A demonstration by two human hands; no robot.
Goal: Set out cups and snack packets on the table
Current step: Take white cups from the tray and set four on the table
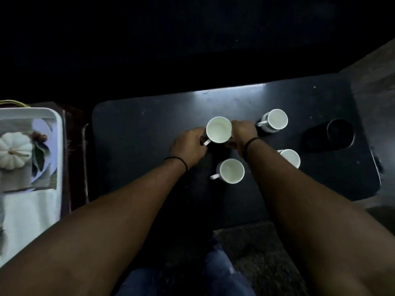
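Observation:
Several white cups stand on a dark table (139, 146). My left hand (189, 146) grips the handle side of one cup (219, 130) near the table's middle, and my right hand (242, 133) holds its other side. A second cup (232, 170) sits just in front of it between my forearms. A third cup (275, 120) stands at the back right, and a fourth cup (290, 157) is partly hidden behind my right forearm. No snack packets are visible.
A white tray (58, 124) lies left of the table, carrying a small white pumpkin (15, 153) on printed cloth. A round cup recess (339, 133) is sunk into the table's right side. Dim light hides the far background.

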